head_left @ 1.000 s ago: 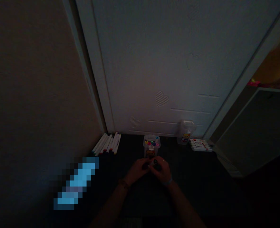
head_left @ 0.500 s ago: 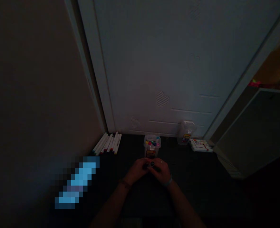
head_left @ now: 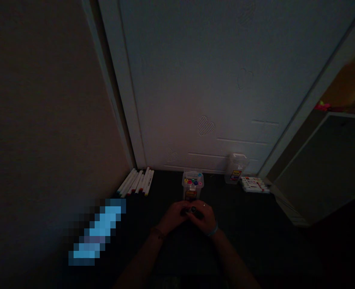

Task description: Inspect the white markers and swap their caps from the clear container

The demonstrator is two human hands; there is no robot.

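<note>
My left hand (head_left: 176, 213) and my right hand (head_left: 204, 216) meet at the middle of the dark table, fingers curled in against each other. Between them shows the dark round end of a marker (head_left: 193, 209); the rest of it is hidden by my fingers, and the dim light blurs detail. Both hands are closed around it. Just beyond my fingertips stands a clear plastic box (head_left: 192, 192), open at the top, with several markers upright inside, their coloured ends showing yellow, red, green, blue and pink.
Several white markers (head_left: 138, 182) lie in a row at the back left. At the back right stand a clear container (head_left: 235, 168) and a stack of white markers (head_left: 255, 184). A pale panel with hearts (head_left: 206, 125) rises behind. A blurred-out bright blue patch (head_left: 97, 233) is at left.
The dark marker end between my fingers has shifted very slightly. Otherwise my hands and the things around them stay in place.
</note>
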